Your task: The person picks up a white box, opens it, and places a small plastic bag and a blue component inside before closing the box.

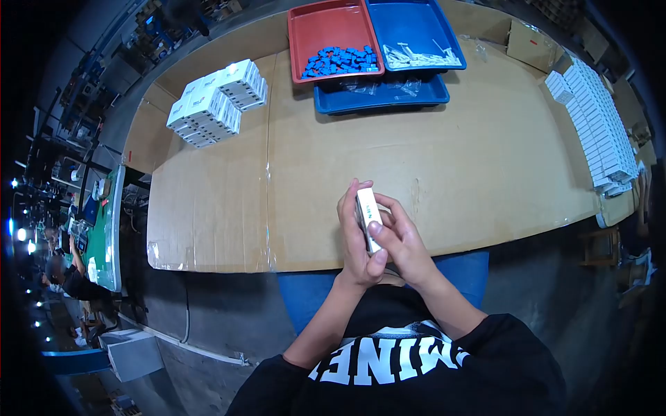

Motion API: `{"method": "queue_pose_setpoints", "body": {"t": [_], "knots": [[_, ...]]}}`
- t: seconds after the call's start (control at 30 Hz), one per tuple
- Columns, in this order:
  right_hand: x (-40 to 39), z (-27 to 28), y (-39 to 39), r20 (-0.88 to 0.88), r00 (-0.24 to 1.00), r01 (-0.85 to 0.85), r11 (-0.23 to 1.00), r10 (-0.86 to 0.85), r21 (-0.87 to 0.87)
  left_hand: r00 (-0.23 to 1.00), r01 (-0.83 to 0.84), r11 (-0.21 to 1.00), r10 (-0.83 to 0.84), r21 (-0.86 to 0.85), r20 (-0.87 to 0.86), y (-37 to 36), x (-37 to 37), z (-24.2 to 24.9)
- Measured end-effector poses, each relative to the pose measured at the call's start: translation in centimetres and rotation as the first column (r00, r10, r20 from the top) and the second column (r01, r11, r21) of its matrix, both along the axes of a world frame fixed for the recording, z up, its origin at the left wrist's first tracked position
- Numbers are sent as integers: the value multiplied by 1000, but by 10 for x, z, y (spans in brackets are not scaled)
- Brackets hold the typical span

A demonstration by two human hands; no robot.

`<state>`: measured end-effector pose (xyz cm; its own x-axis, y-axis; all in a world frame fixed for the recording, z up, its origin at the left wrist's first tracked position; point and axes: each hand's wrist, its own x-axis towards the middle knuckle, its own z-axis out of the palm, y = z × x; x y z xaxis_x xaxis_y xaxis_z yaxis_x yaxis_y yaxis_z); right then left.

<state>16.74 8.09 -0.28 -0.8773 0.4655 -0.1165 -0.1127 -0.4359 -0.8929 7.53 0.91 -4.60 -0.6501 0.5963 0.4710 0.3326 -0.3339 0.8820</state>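
A small white box (369, 215) with dark print on its narrow side stands nearly upright between my two hands, just above the near edge of the table. My left hand (354, 239) wraps it from the left, its thumb low against the box. From the right, my right hand (402, 243) grips it, with the thumb pressed on the printed side and the fingers curled behind. The box's far side is hidden by my fingers.
Cardboard covers the table (333, 173). At the back, a red tray (333, 28) holds small blue pieces and a blue tray (413, 28) holds white pieces, above another blue tray (381, 104). White boxes are stacked at left (211, 100) and right (596, 125).
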Motion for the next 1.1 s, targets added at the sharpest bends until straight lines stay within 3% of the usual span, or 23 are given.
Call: {"method": "queue_pose_setpoints", "body": {"t": [0.1, 0.17, 0.27, 0.33, 0.37, 0.43, 0.73, 0.8, 0.9, 0.97, 1.03, 1.1], "knots": [[-6, -4, -11, -33, 994, 107, 990, -104, 90, 998, -49, 998, 48, -42, -37, 2, 3, 4], [-4, 1, -12, -14, 997, 79, 995, -79, 68, 986, -163, 985, 161, -49, -41, 3, 5, 6], [-3, 1, -16, -33, 999, 43, 994, -40, 96, 981, -192, 981, 192, 1, -39, 2, 4, 7], [-1, -1, -22, -75, 993, 108, 948, -90, 298, 978, -207, 978, 208, 18, -15, -3, 8, 4], [0, -1, -23, -79, 993, 107, 948, -87, 299, 976, -218, 975, 219, 33, -10, -4, 10, 5], [2, -3, -24, -144, 985, 153, 873, -95, 464, 974, -227, 972, 228, 57, -11, -4, 11, 7], [8, -2, -23, -179, 982, 134, 867, -52, 481, 976, -213, 965, 218, 155, -17, -7, 12, 7], [8, -5, -24, -164, 984, 134, 877, -64, 461, 984, -168, 981, 160, 101, 77, -8, 12, 8], [5, -7, -14, -130, 990, 113, 883, -60, 455, 977, -205, 972, 210, 115, -35, 3, 7, 1], [5, -6, 0, -105, 993, 90, 879, -46, 469, 982, -147, 988, 152, 52, -112, 0, -2, 0], [10, -6, 12, -55, 997, -32, 942, 54, 333, 983, -110, 989, 93, -102, -158, -1, -4, 3], [14, -12, 22, 19, 999, -51, 925, 47, 376, 998, -15, 992, 7, -129, -64, -6, -5, -4]]}}
